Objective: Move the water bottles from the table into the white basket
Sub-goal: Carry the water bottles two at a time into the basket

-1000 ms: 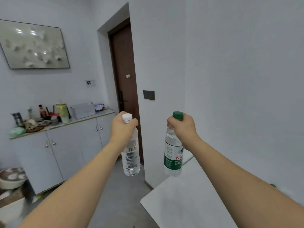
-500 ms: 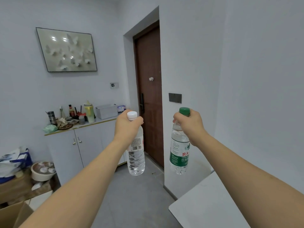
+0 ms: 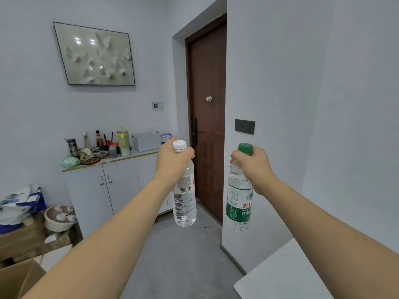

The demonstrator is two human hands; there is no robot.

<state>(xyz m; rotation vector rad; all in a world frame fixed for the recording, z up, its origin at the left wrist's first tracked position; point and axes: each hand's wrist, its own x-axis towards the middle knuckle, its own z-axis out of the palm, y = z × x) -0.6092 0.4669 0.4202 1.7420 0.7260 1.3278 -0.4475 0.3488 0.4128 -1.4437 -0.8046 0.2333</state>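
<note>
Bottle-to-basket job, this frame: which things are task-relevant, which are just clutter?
Job:
- white-capped bottle, gripped by left hand
- green-capped bottle, gripped by right hand
- white table, corner only
- white basket on the cabinet, possibly the target

Lying about:
- yellow jug
- butterfly picture
- cardboard box
- brown door

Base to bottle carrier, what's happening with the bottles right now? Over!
Left hand grips white-capped bottle by the neck. Right hand grips green-capped bottle. Both hang upright, off the table. Nothing blocking ahead.
</note>
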